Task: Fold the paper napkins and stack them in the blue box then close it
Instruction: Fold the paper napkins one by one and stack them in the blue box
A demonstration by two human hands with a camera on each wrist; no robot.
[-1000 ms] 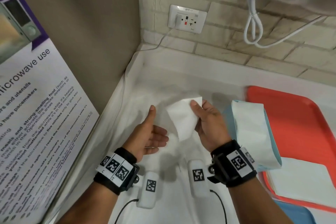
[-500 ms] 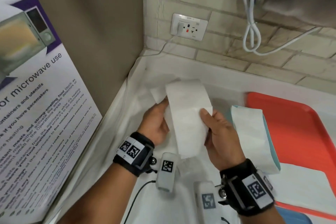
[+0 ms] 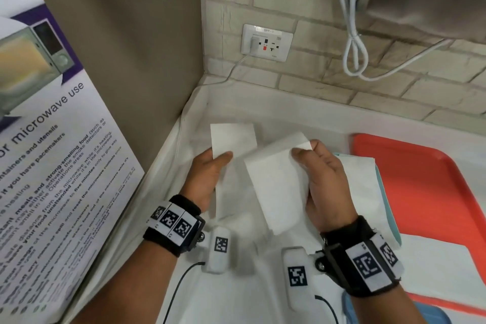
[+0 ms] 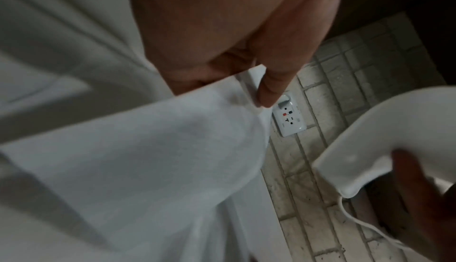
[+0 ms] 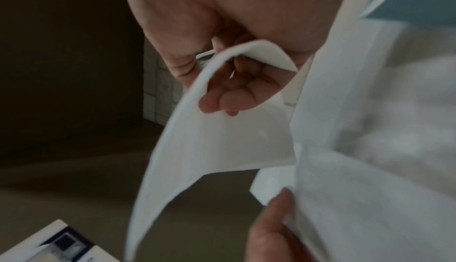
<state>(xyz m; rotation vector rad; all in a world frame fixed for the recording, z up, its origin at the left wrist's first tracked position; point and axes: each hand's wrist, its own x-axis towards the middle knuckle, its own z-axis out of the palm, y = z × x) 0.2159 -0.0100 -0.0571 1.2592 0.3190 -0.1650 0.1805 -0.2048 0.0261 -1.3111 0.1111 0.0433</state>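
Above the counter (image 3: 263,113), the left hand (image 3: 207,179) and right hand (image 3: 323,184) each pinched one end of a paper napkin (image 3: 276,184), fingers curled on it. Uneven pulling could tear or skew the fold; the blue box (image 3: 386,205) waited just beside the right hand.

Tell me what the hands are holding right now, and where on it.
Both hold one white paper napkin: the left hand pinches its far left end, the right hand grips the right edge near the far corner.
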